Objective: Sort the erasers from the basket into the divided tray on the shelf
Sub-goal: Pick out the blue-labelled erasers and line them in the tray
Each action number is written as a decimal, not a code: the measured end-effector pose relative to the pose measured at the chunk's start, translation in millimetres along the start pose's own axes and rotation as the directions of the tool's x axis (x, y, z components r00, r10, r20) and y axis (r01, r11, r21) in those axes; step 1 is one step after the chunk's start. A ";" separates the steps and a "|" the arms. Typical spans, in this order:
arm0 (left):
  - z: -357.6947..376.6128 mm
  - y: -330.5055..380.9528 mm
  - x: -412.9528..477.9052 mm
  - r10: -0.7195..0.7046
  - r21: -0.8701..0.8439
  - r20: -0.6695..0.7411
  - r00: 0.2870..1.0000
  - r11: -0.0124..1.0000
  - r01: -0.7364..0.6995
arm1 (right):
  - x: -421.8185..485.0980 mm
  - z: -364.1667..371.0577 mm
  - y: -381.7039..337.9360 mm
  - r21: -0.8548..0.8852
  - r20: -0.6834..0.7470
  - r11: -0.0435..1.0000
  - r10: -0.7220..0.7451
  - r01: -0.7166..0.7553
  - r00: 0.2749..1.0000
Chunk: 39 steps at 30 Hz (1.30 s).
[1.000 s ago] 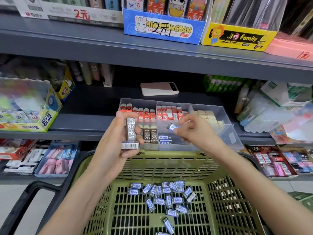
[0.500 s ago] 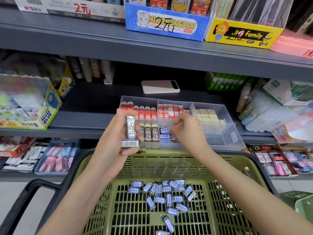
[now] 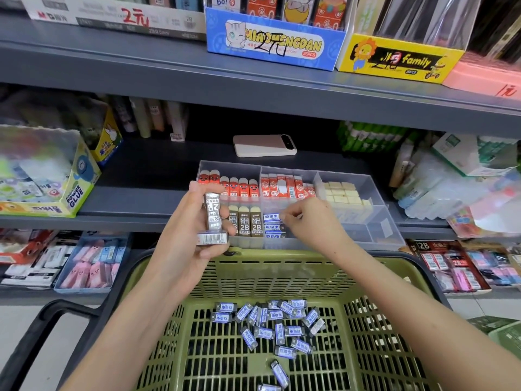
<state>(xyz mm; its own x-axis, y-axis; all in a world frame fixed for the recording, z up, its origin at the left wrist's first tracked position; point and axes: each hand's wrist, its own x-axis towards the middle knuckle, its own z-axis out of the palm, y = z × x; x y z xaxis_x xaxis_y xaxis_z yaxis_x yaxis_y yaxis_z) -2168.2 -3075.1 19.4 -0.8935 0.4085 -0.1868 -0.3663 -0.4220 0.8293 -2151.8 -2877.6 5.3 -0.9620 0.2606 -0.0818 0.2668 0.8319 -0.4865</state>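
Observation:
A green basket (image 3: 282, 266) holds several blue-labelled erasers (image 3: 282, 320) on its floor. The clear divided tray (image 3: 390, 235) on the shelf has red erasers (image 3: 239, 187) at the back, cream ones (image 3: 341, 193) on the right, and brown 2B erasers (image 3: 249, 221) in front. My left hand (image 3: 180, 249) grips an upright brown 2B eraser (image 3: 212, 215) with a barcoded one (image 3: 212, 238) under it, just left of the tray's front. My right hand (image 3: 313, 224) reaches into the front middle compartment and pinches the right end of a blue eraser (image 3: 272, 217) lying on top of others there.
A phone (image 3: 265, 145) lies on the shelf behind the tray. A glue display box (image 3: 56, 190) stands at the left and plastic-wrapped packs (image 3: 439, 193) at the right. The basket's black handle (image 3: 42, 334) juts out lower left. Boxed goods fill the shelves above and below.
My right hand moved from above the tray down into the front middle compartment with the blue eraser. My left hand kept its brown erasers nearly still.

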 end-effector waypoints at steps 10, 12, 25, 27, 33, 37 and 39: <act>4.8 -3.3 -1.7 -0.009 0.017 0.031 0.999 1.000 0.009 | 4.7 -11.7 -2.3 0.030 0.273 0.997 0.064 -0.075 0.960; 6.7 -5.1 -3.0 -0.014 0.026 0.045 0.999 1.000 0.013 | 4.4 -11.3 -2.9 0.006 0.287 1.000 0.025 -0.028 0.958; 13.1 -9.2 -8.3 -0.015 0.046 0.124 0.992 0.999 0.009 | -21.5 -25.6 -21.5 0.230 0.016 0.955 -0.194 0.185 0.981; 14.7 -11.1 -9.6 -0.015 0.054 0.111 0.994 0.998 0.009 | -44.7 -29.0 -34.5 0.390 -0.033 0.868 -0.322 0.309 0.946; 20.0 -13.8 -16.2 -0.041 0.076 0.068 0.997 0.996 0.036 | -70.0 -19.1 -53.5 0.096 -0.074 0.835 -0.537 0.542 0.840; 19.5 -13.5 -16.8 -0.032 0.054 0.134 0.990 0.998 0.025 | -62.8 -27.0 -46.2 0.253 -0.031 0.839 -0.491 0.482 0.871; 18.4 -12.8 -16.1 -0.016 0.043 0.158 0.987 0.999 0.009 | -52.5 -40.5 -33.5 0.388 -0.044 0.839 -0.396 0.381 0.917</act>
<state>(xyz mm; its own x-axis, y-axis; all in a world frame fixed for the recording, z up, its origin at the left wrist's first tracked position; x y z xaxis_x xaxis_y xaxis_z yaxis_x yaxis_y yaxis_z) -2144.4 -3061.4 21.4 -0.8350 0.5383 -0.1143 -0.3632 -0.3830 0.8493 -2107.9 -2899.3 61.1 -0.9853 -0.0691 0.1561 -0.1657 0.6072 -0.7771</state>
